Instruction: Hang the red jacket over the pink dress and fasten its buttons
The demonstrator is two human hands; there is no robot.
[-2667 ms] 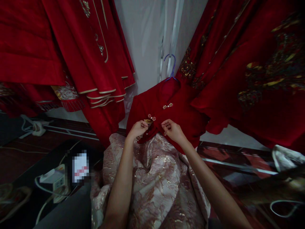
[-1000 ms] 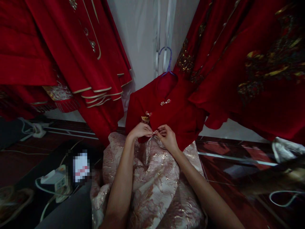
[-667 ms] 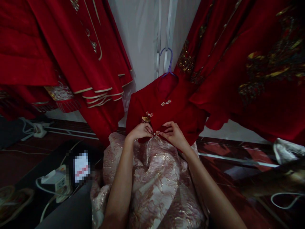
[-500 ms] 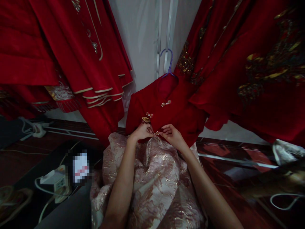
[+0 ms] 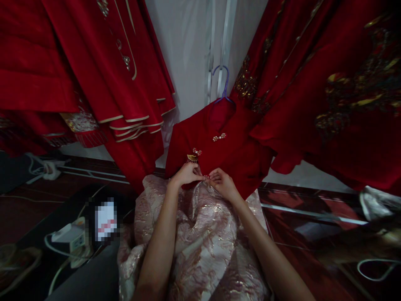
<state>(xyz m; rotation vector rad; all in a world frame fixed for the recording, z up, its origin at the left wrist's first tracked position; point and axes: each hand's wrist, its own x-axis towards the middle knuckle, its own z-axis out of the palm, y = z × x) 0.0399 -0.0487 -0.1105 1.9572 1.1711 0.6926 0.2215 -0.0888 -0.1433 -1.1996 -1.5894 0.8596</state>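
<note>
A red garment (image 5: 238, 154) hangs on a purple hanger (image 5: 224, 85) ahead of me. Down its front run beaded flower-shaped clasps, an upper clasp (image 5: 219, 137) and a side clasp (image 5: 197, 151). Beneath the side one sits a gold fan-shaped ornament (image 5: 192, 158). At the lowest beaded clasp (image 5: 206, 177), my left hand (image 5: 188, 174) pinches from the left, thumb stretched along it. Fingers of my right hand (image 5: 222, 183) are closed on its right end, hiding part of it. Pale pink brocade cloth (image 5: 206, 234) lies in folds under both forearms.
More red garments with gold trim (image 5: 125, 92) hang on the left, and embroidered red clothes (image 5: 300, 104) on the right. A white power strip (image 5: 73, 236) with cables lies at lower left, near a blurred-out bright patch (image 5: 105, 220). Behind is a pale wall (image 5: 184, 46).
My right hand has moved slightly down and left, its fingers now closing over the clasp's right side. The left hand stays nearly where it was. The view has shifted slightly.
</note>
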